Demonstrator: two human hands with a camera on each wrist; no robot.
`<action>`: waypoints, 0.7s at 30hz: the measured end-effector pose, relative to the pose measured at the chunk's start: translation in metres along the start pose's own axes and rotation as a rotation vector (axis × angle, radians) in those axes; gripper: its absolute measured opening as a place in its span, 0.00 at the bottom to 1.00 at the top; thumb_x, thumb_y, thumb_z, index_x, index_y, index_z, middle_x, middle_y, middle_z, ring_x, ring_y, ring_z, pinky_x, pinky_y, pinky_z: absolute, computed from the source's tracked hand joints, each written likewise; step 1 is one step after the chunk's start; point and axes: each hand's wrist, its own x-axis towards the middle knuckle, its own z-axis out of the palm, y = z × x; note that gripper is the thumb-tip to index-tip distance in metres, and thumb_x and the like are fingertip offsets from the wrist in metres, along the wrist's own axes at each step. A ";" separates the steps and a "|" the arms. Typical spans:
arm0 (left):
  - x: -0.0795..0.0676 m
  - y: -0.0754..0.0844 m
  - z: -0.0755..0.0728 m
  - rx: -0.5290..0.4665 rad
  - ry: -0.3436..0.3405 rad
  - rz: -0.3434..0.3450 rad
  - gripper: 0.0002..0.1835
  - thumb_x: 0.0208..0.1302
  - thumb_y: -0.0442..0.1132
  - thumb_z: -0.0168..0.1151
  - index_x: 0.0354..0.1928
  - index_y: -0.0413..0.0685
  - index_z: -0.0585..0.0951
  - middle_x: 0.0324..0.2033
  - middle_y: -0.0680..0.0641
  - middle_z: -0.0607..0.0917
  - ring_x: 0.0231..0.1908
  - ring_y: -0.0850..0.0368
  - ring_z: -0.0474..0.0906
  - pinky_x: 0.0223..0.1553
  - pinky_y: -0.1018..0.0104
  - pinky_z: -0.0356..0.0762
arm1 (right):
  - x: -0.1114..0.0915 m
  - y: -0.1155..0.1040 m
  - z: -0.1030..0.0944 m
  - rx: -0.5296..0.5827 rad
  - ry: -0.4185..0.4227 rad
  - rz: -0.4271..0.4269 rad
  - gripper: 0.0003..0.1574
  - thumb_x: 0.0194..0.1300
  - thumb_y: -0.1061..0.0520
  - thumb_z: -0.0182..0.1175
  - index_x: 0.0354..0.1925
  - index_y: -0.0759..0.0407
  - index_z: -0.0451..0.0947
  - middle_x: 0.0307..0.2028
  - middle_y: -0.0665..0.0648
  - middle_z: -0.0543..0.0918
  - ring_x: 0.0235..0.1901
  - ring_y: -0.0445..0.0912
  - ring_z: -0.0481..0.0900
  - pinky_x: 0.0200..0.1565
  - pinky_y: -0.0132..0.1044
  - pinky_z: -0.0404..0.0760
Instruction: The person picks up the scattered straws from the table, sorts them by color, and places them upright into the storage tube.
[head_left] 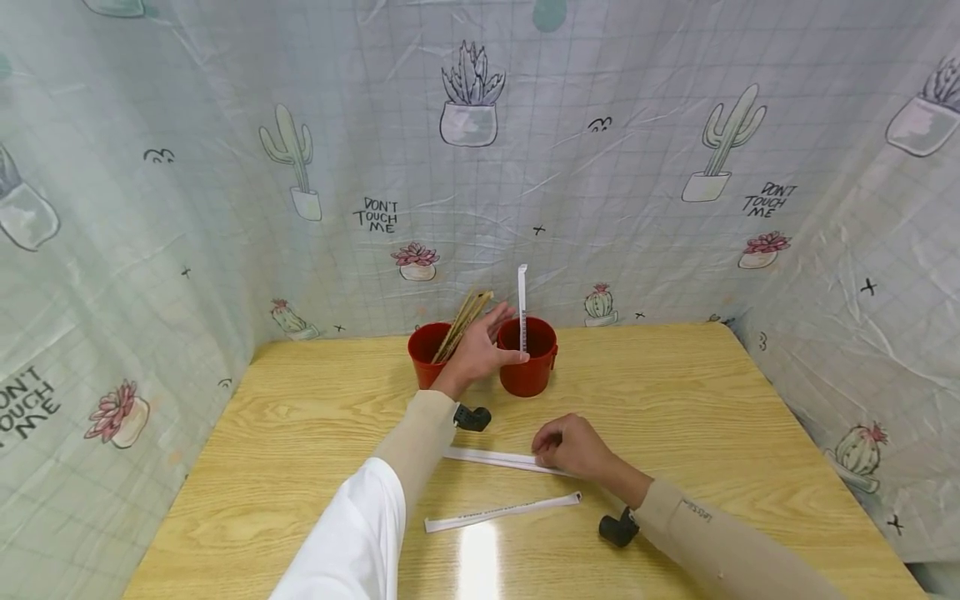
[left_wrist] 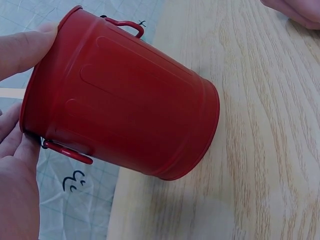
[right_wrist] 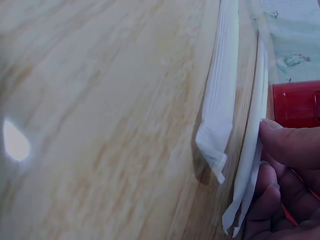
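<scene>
My left hand (head_left: 480, 346) holds the right-hand red bucket (head_left: 527, 377) at its rim, thumb on the near side and fingers around the back left. A long, narrow white paper wrapper (head_left: 522, 300) with small print stands upright in that bucket. On the table in front, my right hand (head_left: 577, 448) pinches long white paper wrappers (right_wrist: 252, 135) lying side by side, thumb against their edge. Nearer to me lies another printed white wrapper (head_left: 502, 512), slightly slanted. What the wrappers contain is hidden.
Another red bucket (head_left: 427, 343) stands to the left, partly behind my left forearm, with several thin tan sticks (head_left: 463, 323) leaning in it. A patterned curtain (head_left: 637, 208) hangs behind and on both sides of the wooden table (head_left: 315, 433). Black wrist cameras (head_left: 618, 528) jut from both wrists.
</scene>
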 end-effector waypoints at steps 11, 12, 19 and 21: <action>-0.002 0.004 0.000 -0.001 -0.004 -0.002 0.55 0.60 0.34 0.77 0.84 0.51 0.54 0.80 0.45 0.66 0.81 0.47 0.60 0.80 0.47 0.62 | 0.002 -0.002 -0.003 -0.145 -0.086 -0.099 0.07 0.59 0.70 0.71 0.31 0.60 0.86 0.25 0.48 0.81 0.26 0.35 0.73 0.31 0.27 0.76; -0.002 0.004 0.000 -0.003 -0.006 0.000 0.55 0.60 0.33 0.77 0.84 0.50 0.54 0.80 0.44 0.65 0.81 0.47 0.60 0.80 0.47 0.61 | 0.002 -0.002 -0.004 -0.157 -0.101 -0.102 0.08 0.59 0.71 0.70 0.31 0.60 0.85 0.25 0.48 0.81 0.27 0.36 0.73 0.31 0.27 0.75; -0.003 0.004 0.000 -0.007 -0.006 -0.004 0.54 0.60 0.33 0.76 0.84 0.52 0.55 0.80 0.43 0.65 0.81 0.46 0.60 0.80 0.46 0.61 | 0.003 -0.002 -0.009 -0.216 -0.207 -0.118 0.09 0.66 0.70 0.66 0.34 0.58 0.85 0.29 0.48 0.80 0.31 0.37 0.72 0.34 0.28 0.75; -0.004 0.004 -0.001 -0.002 -0.006 -0.005 0.55 0.60 0.34 0.77 0.84 0.53 0.55 0.80 0.43 0.65 0.81 0.46 0.60 0.79 0.47 0.62 | 0.002 -0.002 -0.011 -0.235 -0.225 -0.133 0.09 0.67 0.70 0.65 0.35 0.58 0.85 0.30 0.48 0.81 0.32 0.37 0.72 0.35 0.29 0.75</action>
